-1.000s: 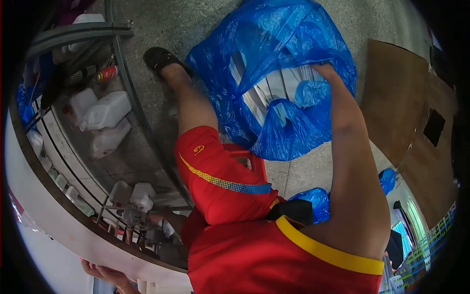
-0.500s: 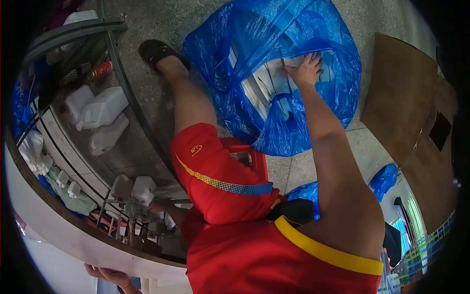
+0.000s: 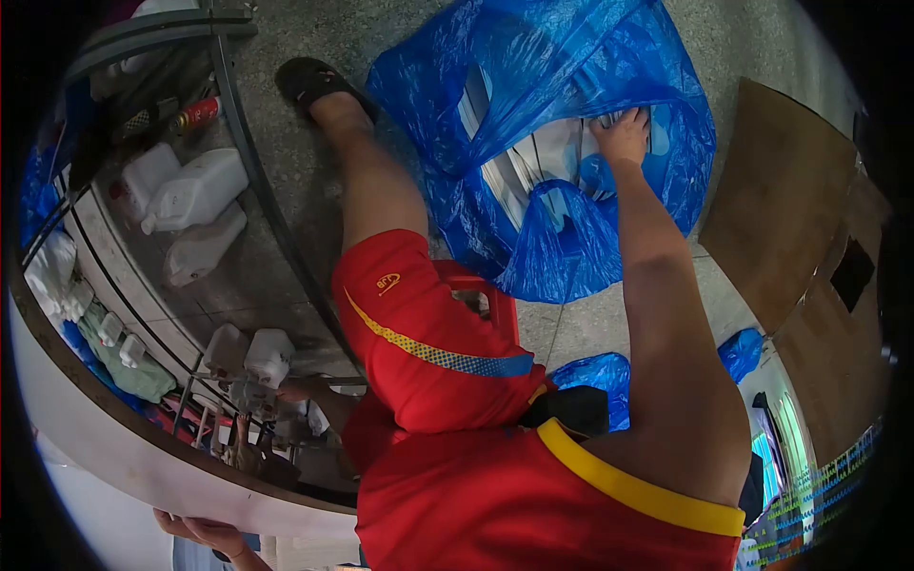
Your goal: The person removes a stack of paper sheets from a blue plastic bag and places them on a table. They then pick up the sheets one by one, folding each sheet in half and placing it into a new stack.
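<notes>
A large blue plastic bag (image 3: 533,81) sits on the floor with its mouth open, packed with white flat pieces (image 3: 545,152). My right hand (image 3: 624,140) reaches into it, fingers bent down around some of the pieces on the right side; the fingertips are partly hidden among them. At the lower left, my left hand (image 3: 205,535) lies at the white tabletop (image 3: 105,476), fingers stretched out and nothing visible in them. Most of the left arm is outside the picture.
A red stool (image 3: 505,314) shows beside my leg. Brown cardboard (image 3: 776,190) lies to the right, with smaller blue plastic bags (image 3: 600,376) nearer. Under the table, white plastic jugs (image 3: 198,190) and a red can (image 3: 198,114) lie behind a metal frame (image 3: 262,181).
My right hand has gone from spread fingers on the white pieces to bent fingers slightly farther right among them. My left hand stays at the tabletop. The view has shifted a little.
</notes>
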Demonstrator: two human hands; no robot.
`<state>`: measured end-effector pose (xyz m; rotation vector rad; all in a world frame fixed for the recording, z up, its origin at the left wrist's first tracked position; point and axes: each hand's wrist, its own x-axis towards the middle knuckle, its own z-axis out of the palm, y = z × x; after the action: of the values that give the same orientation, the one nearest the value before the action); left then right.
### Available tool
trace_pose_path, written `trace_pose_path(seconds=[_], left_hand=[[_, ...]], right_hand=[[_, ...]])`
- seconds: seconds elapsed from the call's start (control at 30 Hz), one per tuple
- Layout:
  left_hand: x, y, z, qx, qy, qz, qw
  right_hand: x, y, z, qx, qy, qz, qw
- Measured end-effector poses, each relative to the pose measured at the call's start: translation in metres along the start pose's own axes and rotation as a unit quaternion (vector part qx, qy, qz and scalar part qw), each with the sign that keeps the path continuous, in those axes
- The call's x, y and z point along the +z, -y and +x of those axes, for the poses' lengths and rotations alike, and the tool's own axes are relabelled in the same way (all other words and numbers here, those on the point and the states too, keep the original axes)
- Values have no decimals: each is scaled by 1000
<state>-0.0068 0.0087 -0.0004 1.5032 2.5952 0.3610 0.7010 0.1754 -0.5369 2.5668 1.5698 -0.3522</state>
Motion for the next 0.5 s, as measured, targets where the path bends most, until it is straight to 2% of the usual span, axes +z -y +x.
trace_pose_path(seconds=[0.03,0.1,0.17,0.3,0.43,0.5], left_hand=[[-1,2,0,14,8,20,1000],[5,-7,0,-6,-3,4,1000],[5,-10,0,-26,-12,-10,1000],[0,-6,0,-9,-4,36,999],[-3,-1,0,6,5,39,999],[-4,2,1,14,8,48,999]], right_hand=[[9,0,-1,-1,1,-1,1000],[27,10,-1,53,-61,-50,995],[26,16,-4,57,-48,-48,996],[16,23,-6,74,-26,-49,996],[10,12,-3,38,-34,-50,997],[-2,9,-1,9,-37,9,999]])
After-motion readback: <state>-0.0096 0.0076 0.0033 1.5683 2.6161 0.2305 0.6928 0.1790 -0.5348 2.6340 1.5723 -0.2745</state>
